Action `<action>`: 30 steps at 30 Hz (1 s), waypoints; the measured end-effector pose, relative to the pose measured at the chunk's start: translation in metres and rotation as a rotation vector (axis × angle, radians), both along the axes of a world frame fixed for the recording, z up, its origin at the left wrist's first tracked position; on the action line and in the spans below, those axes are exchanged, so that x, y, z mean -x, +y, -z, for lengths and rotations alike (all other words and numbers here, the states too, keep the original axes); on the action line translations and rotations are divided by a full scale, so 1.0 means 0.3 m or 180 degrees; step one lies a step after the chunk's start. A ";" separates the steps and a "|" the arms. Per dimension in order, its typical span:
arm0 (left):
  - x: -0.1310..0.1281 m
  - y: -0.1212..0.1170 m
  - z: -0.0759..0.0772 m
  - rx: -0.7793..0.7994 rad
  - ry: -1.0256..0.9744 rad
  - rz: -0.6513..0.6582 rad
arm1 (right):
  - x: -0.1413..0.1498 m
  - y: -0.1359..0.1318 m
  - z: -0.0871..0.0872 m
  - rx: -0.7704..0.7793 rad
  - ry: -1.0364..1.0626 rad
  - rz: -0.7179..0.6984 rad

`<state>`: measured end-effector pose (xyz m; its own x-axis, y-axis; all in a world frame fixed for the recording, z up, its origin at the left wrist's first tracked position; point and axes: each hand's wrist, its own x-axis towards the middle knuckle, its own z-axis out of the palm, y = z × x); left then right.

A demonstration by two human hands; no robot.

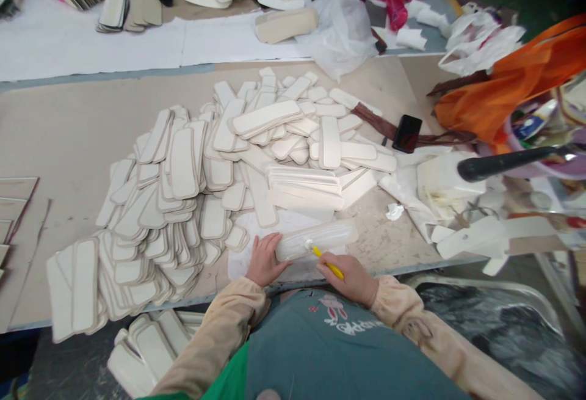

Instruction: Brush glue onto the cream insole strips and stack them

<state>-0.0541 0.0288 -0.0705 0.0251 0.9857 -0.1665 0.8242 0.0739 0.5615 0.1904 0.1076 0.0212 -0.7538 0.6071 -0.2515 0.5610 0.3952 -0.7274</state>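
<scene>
A long cream padded strip [320,238] lies at the near table edge, glossy on top. My left hand [264,259] presses its left end down with fingers curled over it. My right hand [350,278] is closed round a yellow-handled brush [326,261], whose tip touches the strip's middle. Just beyond lies a neat stack of flat cream strips [304,183].
A big heap of cream padded strips [183,192] covers the table's middle and left. A black phone [407,133], an orange bag [503,88], a black handle [508,162] and white scraps crowd the right. More strips [141,345] sit below the table edge.
</scene>
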 end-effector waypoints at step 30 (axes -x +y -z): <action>0.046 0.037 -0.028 -0.0362 -0.0219 -0.0231 | -0.227 0.009 -0.034 0.0515 0.1136 0.1737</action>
